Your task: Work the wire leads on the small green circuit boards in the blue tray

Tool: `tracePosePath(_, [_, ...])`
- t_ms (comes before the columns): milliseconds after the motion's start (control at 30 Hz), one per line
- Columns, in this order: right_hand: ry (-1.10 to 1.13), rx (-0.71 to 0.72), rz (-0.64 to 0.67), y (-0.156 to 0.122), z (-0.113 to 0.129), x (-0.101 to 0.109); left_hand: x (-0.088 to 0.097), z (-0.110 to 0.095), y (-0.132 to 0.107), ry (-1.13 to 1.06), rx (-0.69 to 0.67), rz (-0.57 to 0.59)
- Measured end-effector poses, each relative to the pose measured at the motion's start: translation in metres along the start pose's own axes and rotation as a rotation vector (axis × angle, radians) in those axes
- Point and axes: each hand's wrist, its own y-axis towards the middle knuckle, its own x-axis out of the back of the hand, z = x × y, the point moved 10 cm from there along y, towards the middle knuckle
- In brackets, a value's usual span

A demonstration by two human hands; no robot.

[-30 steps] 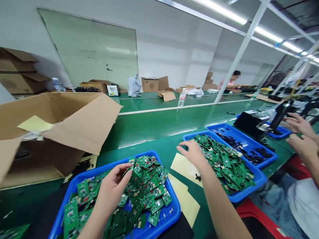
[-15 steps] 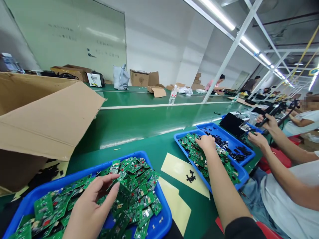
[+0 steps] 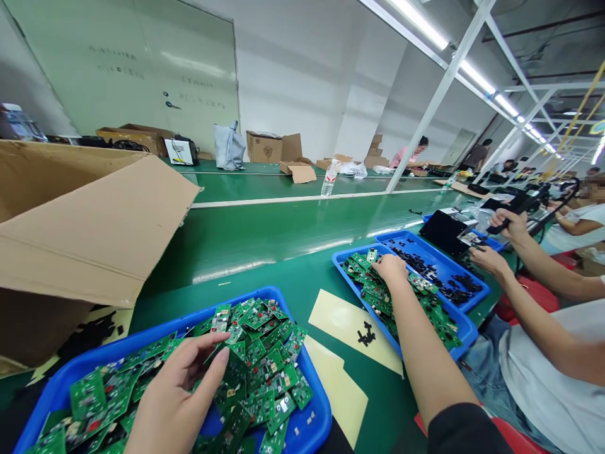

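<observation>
My left hand (image 3: 174,384) hovers over the near blue tray (image 3: 322,403), which is heaped with green circuit boards (image 3: 269,372). Its thumb and forefinger are pinched around a dark green circuit board (image 3: 235,373), seen nearly from behind and partly covered by the thumb. Reaching forward, my right hand (image 3: 391,267) is down on the boards in the second blue tray (image 3: 466,343). Its fingers curl at the pile's far left, where one small circuit board (image 3: 372,255) stands up at the fingertips. The finger undersides are hidden.
Yellow paper sheets (image 3: 347,315) with small black parts (image 3: 365,334) lie between the trays. Another blue tray (image 3: 439,265) holds black pieces. A large cardboard box (image 3: 94,227) stands left. At right, a co-worker's hands (image 3: 491,260) hold a dark device. A bottle (image 3: 329,178) stands farther back.
The view has shifted slightly. At my right fingertips a circuit board now stands raised from the pile. My left hand keeps nearly the same pose over its tray.
</observation>
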Motion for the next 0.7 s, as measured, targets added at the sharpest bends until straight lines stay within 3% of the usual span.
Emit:
tracePosePath(167, [0.018,0.016,0.012,0.000,0.003,-0.003,0.003,0.005,-0.002,-0.040,0.109,0.000])
tracePosePath(433, [0.104,0.064,0.007,-0.008,0.012,0.000,0.000,0.001,-0.003,-0.120,0.155,0.007])
tracePosePath(600, [0.231,0.112,0.005,-0.016,0.009,0.016,0.001,0.007,-0.003,-0.192,0.217,-0.033])
tracePosePath(700, [0.343,0.163,-0.015,-0.025,0.008,0.034,0.003,0.008,-0.003,-0.177,0.177,-0.039])
